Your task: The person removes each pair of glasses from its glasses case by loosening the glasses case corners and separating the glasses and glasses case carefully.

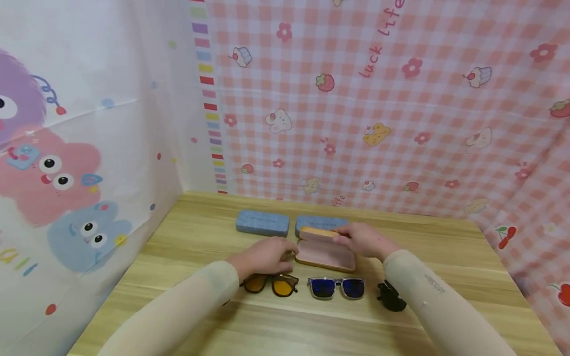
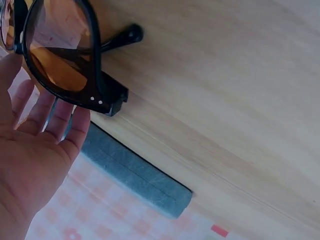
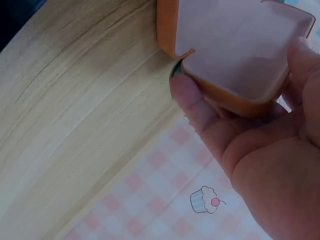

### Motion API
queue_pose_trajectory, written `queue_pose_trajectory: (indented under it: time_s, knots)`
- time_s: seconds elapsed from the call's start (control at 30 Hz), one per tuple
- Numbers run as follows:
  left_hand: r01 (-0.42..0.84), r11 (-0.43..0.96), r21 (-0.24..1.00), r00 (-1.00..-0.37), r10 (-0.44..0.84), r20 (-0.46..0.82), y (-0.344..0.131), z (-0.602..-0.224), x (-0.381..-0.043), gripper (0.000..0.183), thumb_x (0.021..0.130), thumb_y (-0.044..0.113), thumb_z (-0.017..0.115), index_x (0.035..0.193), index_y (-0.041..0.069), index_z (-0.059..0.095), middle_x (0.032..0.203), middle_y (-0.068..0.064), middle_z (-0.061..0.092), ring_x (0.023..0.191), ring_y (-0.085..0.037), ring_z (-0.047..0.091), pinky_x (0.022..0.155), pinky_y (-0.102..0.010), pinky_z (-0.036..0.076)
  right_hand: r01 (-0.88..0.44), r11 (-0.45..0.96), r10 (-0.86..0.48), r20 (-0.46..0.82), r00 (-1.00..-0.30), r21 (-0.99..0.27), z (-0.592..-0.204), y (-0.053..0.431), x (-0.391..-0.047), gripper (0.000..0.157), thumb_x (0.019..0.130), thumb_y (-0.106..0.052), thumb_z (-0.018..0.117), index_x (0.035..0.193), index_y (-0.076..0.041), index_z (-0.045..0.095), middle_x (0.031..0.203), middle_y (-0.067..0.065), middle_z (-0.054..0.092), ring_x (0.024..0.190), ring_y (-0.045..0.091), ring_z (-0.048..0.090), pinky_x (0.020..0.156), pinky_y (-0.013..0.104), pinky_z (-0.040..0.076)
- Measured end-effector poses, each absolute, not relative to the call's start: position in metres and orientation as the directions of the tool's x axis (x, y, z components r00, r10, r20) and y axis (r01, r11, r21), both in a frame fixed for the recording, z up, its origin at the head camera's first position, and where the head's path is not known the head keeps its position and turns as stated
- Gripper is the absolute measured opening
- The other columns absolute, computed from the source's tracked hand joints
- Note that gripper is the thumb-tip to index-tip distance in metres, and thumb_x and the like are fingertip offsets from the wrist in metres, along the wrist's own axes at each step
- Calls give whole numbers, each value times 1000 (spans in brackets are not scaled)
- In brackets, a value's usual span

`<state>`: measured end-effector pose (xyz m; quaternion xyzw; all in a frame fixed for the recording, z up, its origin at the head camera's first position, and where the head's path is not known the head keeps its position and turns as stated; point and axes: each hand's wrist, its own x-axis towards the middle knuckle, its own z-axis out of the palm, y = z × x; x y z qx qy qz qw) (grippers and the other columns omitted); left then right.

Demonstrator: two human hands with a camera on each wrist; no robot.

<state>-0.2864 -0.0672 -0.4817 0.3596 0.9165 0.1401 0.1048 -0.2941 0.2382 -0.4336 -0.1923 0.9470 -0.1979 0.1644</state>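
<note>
An orange glasses case [image 1: 327,254] with a pale pink lining lies open on the table. My right hand [image 1: 367,240] grips its raised lid [image 3: 240,45], thumb on the inner side and fingers around the outside. My left hand [image 1: 268,256] is by the case's left end, its fingers loosely bent; whether they touch the case is unclear. In the left wrist view, black-framed sunglasses with orange lenses [image 2: 62,80] stand in front of the left fingertips. From the head they lie just below that hand [image 1: 270,285].
Two blue glasses cases, left [image 1: 262,223] and right [image 1: 321,221], sit shut behind the orange one. Clear-framed sunglasses with blue lenses [image 1: 337,288] lie in front of it. Folded black sunglasses [image 1: 392,296] lie beside the right forearm. A checked cloth [image 1: 378,99] hangs behind the wooden table [image 1: 303,331].
</note>
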Motion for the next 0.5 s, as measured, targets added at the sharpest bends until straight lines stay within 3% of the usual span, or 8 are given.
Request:
queue_pose_trajectory:
  time_s: [0.23, 0.5]
  knots:
    - [489, 752, 442, -791, 596, -138, -67, -480, -290, 59, 98, 39, 79, 146, 10, 62, 141, -8, 70, 130, -25, 66, 111, -45, 55, -349, 830, -465, -196, -863, -436, -439, 232, -294, 45, 112, -29, 57, 150, -6, 61, 143, 17, 70, 129, 36, 68, 106, 53, 57]
    - [347, 757, 554, -824, 528, -206, -59, -477, -292, 90, 95, 46, 82, 164, 9, 38, 153, -11, 63, 139, -29, 62, 115, -49, 52, -383, 823, -447, -62, -893, -420, -448, 225, -287, 35, 112, -24, 58, 141, -8, 68, 131, 12, 76, 122, 32, 72, 103, 51, 59]
